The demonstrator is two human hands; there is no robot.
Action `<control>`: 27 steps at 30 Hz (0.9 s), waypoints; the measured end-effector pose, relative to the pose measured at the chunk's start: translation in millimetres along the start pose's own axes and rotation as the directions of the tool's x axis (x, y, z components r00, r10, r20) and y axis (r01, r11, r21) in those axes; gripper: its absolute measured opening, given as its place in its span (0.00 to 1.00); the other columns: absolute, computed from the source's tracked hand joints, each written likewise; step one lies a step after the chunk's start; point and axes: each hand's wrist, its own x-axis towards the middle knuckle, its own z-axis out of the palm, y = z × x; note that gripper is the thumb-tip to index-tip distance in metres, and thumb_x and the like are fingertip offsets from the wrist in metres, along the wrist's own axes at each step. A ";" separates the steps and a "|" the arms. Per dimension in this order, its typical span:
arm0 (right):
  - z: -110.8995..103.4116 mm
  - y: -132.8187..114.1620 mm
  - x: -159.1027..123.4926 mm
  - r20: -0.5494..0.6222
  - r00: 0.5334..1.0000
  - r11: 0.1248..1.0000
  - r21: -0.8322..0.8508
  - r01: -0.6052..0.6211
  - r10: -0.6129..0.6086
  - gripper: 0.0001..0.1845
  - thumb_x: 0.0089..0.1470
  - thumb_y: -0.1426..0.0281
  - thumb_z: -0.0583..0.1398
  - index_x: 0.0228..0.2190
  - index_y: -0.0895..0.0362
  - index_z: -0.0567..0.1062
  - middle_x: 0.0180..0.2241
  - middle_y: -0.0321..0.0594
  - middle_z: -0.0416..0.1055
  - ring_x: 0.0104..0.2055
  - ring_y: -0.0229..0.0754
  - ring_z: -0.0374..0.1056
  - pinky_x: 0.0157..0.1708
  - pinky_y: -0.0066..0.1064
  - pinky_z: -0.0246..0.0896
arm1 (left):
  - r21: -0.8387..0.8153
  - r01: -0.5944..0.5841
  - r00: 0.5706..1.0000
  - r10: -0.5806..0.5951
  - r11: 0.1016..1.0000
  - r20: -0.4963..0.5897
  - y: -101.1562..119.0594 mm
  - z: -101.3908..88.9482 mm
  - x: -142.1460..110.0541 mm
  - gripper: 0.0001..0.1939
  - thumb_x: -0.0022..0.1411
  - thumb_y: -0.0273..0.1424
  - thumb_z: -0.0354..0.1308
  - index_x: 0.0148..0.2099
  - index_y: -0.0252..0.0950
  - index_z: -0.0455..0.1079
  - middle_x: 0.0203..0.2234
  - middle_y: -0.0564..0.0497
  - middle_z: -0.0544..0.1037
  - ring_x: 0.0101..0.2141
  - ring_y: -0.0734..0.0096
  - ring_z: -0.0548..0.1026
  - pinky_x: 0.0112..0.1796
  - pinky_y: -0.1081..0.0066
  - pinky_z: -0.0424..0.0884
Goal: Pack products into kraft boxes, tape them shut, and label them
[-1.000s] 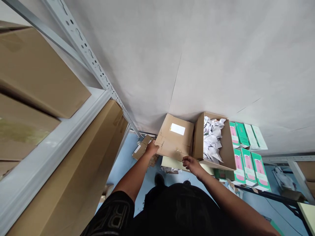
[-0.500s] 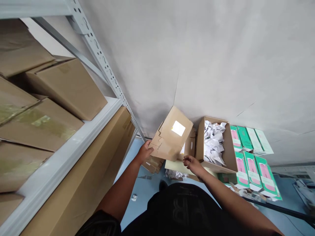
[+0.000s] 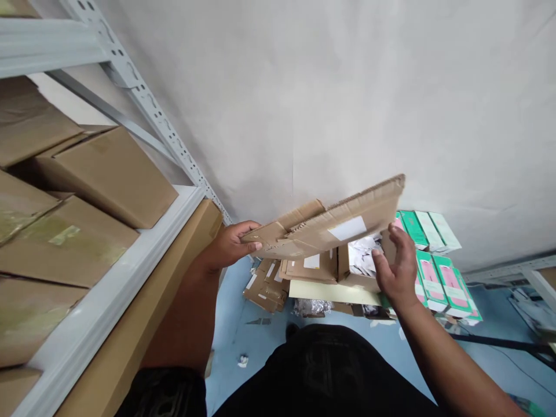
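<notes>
A flattened cardboard box [image 3: 313,240] with a white label is held up and tilted before me. My left hand [image 3: 232,246] grips its left end, thumb on the near face and fingers behind. Close to its right end, my right hand [image 3: 397,263] is open, thumb and fingers apart; whether a fingertip touches the cardboard I cannot tell. Under the flattened box, partly hidden by it, stands an open carton [image 3: 356,281] filled with crumpled white paper [image 3: 362,255]. Another labelled brown box [image 3: 310,269] lies to its left.
Metal shelving [image 3: 143,243] with brown cartons [image 3: 117,174] rises at the left. Several green-and-pink boxes [image 3: 434,275] stand at the right. Folded cardboard [image 3: 264,284] and a small crumpled scrap [image 3: 243,361] lie on the blue floor. A grey wall [image 3: 278,104] closes off the back.
The flattened box has come up nearer and turned toward edge-on, swinging right over the paper-filled carton. My right hand has moved up and right to its far end, fingers spreading.
</notes>
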 end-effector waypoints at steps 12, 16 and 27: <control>-137.7 66.7 -45.6 -0.245 0.845 0.860 0.331 -0.388 0.475 0.21 0.52 0.58 0.69 0.43 0.58 0.78 0.37 0.42 0.77 0.37 0.45 0.72 0.40 0.38 0.69 | 0.007 -0.161 0.950 0.153 0.987 0.271 91.5 107.5 38.8 0.20 0.57 0.44 0.70 0.46 0.36 0.79 0.40 0.49 0.83 0.43 0.57 0.80 0.45 0.65 0.77; -201.1 91.8 -79.7 -0.394 0.722 0.807 0.440 -0.394 0.568 0.20 0.48 0.57 0.71 0.38 0.58 0.79 0.35 0.40 0.78 0.34 0.42 0.70 0.36 0.34 0.67 | -0.221 -0.260 0.961 0.275 0.940 0.037 112.8 175.0 41.6 0.24 0.56 0.44 0.71 0.50 0.36 0.75 0.44 0.45 0.82 0.46 0.58 0.80 0.49 0.62 0.76; -405.3 161.9 -203.7 -0.650 0.507 0.794 0.265 -0.547 0.566 0.25 0.47 0.50 0.70 0.38 0.58 0.79 0.35 0.39 0.77 0.34 0.43 0.68 0.39 0.37 0.66 | -0.419 -0.124 0.930 0.253 0.899 0.267 155.7 477.9 33.9 0.22 0.60 0.42 0.68 0.52 0.37 0.70 0.46 0.45 0.78 0.48 0.62 0.75 0.48 0.66 0.71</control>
